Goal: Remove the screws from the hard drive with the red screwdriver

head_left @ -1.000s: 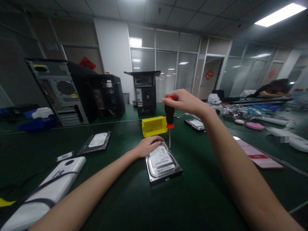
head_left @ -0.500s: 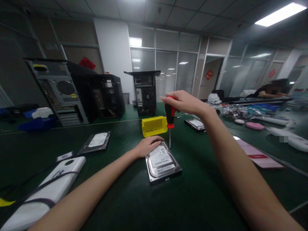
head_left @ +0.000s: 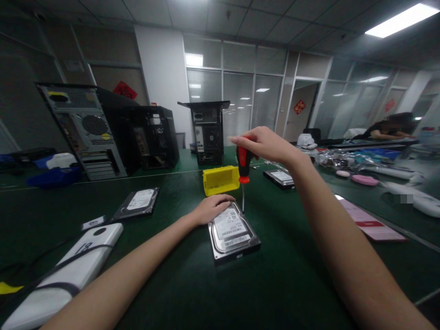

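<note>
Three hard drives (head_left: 231,229), one screwdriver (head_left: 243,165)

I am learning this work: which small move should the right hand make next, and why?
Probably a small twist of the screwdriver, with light downward pressure: the right hand holds it from above, it stands nearly upright, tip at the right edge of the hard drive, and the left hand rests on that drive.
</note>
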